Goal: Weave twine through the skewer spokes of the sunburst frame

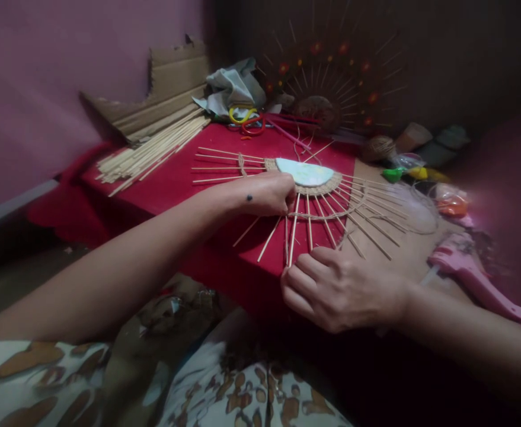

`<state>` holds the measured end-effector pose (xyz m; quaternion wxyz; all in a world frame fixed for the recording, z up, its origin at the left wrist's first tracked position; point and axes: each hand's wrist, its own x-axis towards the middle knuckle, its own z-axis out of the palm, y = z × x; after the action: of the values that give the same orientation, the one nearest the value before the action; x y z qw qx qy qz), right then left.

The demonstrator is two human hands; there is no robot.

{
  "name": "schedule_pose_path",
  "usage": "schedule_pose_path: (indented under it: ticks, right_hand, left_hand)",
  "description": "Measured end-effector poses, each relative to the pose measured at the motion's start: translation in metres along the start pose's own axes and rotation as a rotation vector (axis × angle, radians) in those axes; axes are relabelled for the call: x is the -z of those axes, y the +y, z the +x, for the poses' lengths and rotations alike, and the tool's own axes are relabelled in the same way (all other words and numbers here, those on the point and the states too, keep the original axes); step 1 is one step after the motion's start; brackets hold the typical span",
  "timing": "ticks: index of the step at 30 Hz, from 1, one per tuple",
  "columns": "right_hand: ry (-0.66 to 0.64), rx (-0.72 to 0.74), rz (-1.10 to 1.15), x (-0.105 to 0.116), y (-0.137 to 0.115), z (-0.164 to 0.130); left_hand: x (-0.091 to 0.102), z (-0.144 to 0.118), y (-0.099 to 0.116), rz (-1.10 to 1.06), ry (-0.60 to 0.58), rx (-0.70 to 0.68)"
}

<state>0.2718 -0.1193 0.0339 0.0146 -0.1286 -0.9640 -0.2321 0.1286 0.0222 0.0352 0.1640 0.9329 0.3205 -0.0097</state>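
Far left, a bundle of thin sticks (153, 149) lies loose on the red cloth (175, 184) that covers the worktop, its far end running under a torn sheet of cardboard (166, 89) propped against the pink wall. Moving in, the left hand (267, 193) reaches across the cloth and rests on the near edge of the sunburst frame (307, 196), fingers curled in over the woven rim and the sticks there; what exactly they pinch is hidden under the hand. The frame lies flat in the middle of the worktop: a pale half-round centre piece (305, 172), a woven band around it, and wooden spokes fanning out to the left, front and right, with a cord (353, 209) threaded in an arc through the spokes on the right side. Below it, the right hand (338, 287) sits at the front edge of the worktop, loosely closed, knuckles up, fingertips right at the ends of the nearest spokes; whether it grips one I cannot tell. Behind the frame, crumpled fabric (233, 86) and coloured loops (246, 118) lie near a finished sunburst piece (326, 83) standing against the dark wall. Further right, a ball of twine (378, 147), then small bright bits, and at the far right a pink glue gun (469, 273) lies just beside the right wrist.
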Motion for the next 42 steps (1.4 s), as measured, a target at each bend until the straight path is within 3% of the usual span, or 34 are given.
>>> schedule_pose_path:
  ticks: [6, 15, 18, 24, 27, 34, 38, 42]
  right_hand:
    - [0.039, 0.133, -0.021, -0.001, 0.014, -0.006]
    - [0.039, 0.094, 0.028, -0.002, 0.020, -0.023]
    - [0.011, -0.043, 0.098, -0.005, 0.033, -0.028]
    - [-0.161, -0.729, 0.031, -0.020, 0.064, -0.048]
    - [-0.164, -0.957, 0.045, -0.023, 0.066, -0.057]
    - [-0.217, -1.020, 0.201, -0.024, 0.057, -0.059]
    - [-0.211, -1.078, 0.313, -0.030, 0.058, -0.061]
    - [-0.179, -1.104, 0.418, -0.032, 0.058, -0.061]
  left_hand:
    - [-0.004, 0.002, -0.002, -0.017, 0.005, -0.006]
    - [-0.001, -0.002, 0.000, -0.020, 0.015, -0.031]
    - [0.001, -0.005, 0.001, -0.013, -0.001, 0.001]
    - [0.001, -0.004, -0.002, -0.004, 0.016, -0.016]
    - [0.001, -0.003, -0.002, -0.022, 0.013, -0.028]
    - [0.005, -0.008, 0.001, -0.040, 0.018, 0.023]
    - [0.008, -0.009, -0.010, -0.025, 0.153, 0.064]
    - [0.005, -0.004, -0.028, 0.213, 0.296, 0.143]
